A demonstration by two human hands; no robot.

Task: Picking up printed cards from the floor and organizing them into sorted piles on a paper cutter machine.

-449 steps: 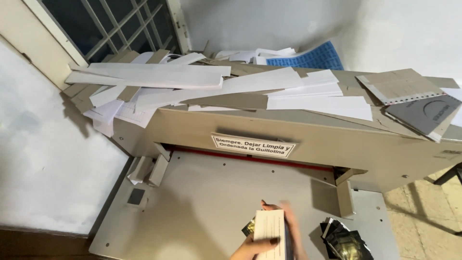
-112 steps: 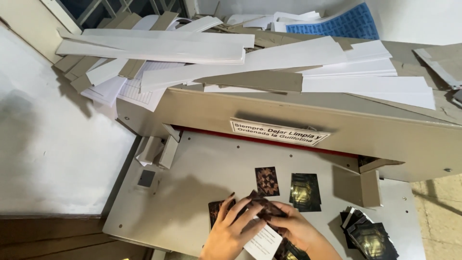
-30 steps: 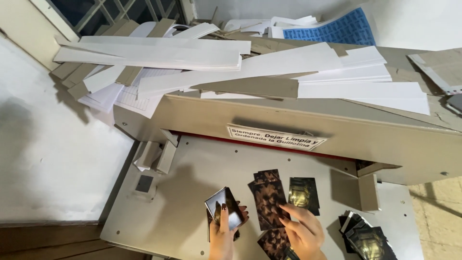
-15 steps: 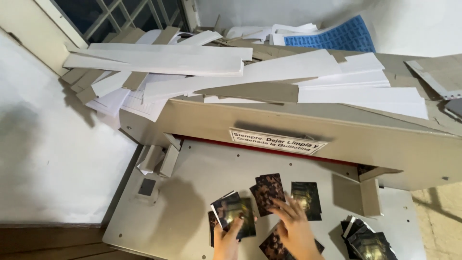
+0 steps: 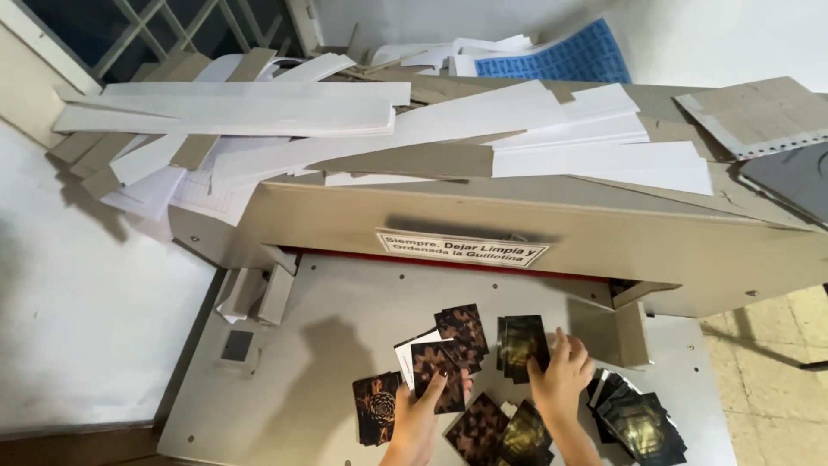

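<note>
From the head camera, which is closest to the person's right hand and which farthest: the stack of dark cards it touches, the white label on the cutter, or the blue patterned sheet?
From the right hand:
1. Stack of dark cards: under its fingers, on the cutter bed.
2. White label: farther up, on the cutter's front.
3. Blue patterned sheet: farthest, atop the paper pile behind.

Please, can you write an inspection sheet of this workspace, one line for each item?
Surface: grey cutter table, bare at the left.
Job's things: small dark printed cards in stacks: fanned stack, stack, stack, loose pile.
Clutter: long white paper strips and cardboard offcuts heaped on the cutter housing.
Grippers: left hand holds the fanned stack; right hand rests on the second stack.
Cables: nothing seen.
Surroundings: window with bars, white wall, tiled floor.
</note>
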